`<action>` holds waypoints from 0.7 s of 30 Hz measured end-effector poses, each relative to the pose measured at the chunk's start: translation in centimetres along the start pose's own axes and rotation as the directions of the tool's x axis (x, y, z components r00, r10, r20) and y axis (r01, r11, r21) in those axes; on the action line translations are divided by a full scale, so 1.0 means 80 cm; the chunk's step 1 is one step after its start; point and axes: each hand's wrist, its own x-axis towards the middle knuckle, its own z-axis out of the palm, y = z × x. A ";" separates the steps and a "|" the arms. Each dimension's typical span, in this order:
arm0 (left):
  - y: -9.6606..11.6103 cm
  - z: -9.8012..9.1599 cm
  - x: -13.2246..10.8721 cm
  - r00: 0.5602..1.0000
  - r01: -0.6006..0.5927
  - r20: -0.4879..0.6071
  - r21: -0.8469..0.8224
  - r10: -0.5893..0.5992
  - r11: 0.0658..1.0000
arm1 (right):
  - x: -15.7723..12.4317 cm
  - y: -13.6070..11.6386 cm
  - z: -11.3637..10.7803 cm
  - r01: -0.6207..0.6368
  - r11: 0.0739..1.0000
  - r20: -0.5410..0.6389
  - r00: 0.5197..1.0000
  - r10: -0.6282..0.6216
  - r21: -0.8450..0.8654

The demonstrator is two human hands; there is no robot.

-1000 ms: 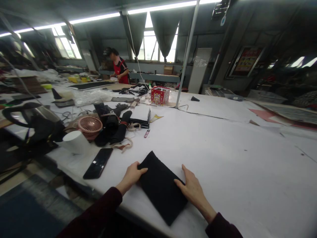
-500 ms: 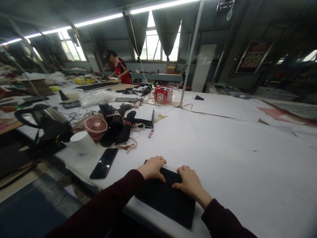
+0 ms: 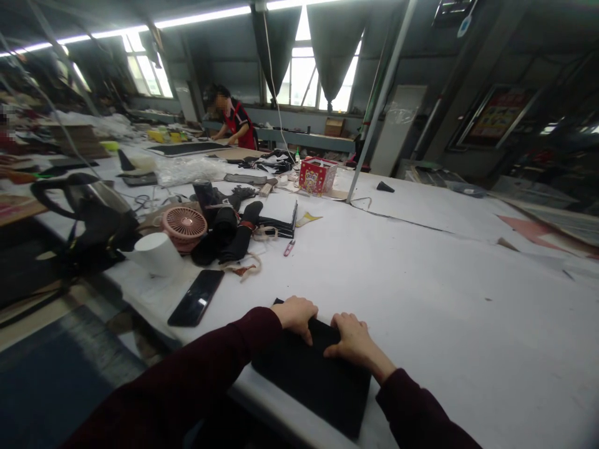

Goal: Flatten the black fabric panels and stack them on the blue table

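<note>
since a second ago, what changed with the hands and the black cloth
The left hand and right hand moved from the side edges of the black cloth to its far edge, fingers now curled there. The cloth turned from diagonal to more square-on. The phone and pink fan stayed.

Black fabric piece (image 3: 313, 380) — flat, folded rectangle, at the white table's near edge, angled slightly

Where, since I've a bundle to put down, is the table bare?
Bare: the white table right of the black cloth and right hand, and ahead towards the red box. Crowded: left, around the phone and pink fan.
</note>
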 end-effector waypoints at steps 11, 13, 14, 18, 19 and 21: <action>0.002 0.049 -0.063 0.910 -0.157 -0.391 -0.021 0.136 0.987 | -0.055 -0.016 0.049 0.146 0.985 -0.338 0.926 -0.167 -0.089; 0.005 0.058 -0.070 0.893 -0.179 -0.421 -0.002 0.161 0.984 | -0.062 -0.016 0.063 0.175 0.970 -0.391 0.891 -0.229 -0.169; 0.006 0.062 -0.072 0.885 -0.188 -0.432 0.015 0.176 0.982 | -0.064 -0.016 0.069 0.180 0.962 -0.407 0.878 -0.252 -0.207; 0.008 0.075 -0.078 0.859 -0.202 -0.463 0.084 0.218 0.976 | -0.072 -0.012 0.089 0.165 0.935 -0.424 0.856 -0.294 -0.315; 0.007 0.076 -0.080 0.860 -0.202 -0.460 0.096 0.223 0.975 | -0.074 -0.011 0.093 0.162 0.930 -0.422 0.856 -0.298 -0.329; 0.003 0.078 -0.085 0.867 -0.214 -0.434 0.117 0.244 0.970 | -0.078 -0.010 0.099 0.160 0.924 -0.417 0.856 -0.305 -0.347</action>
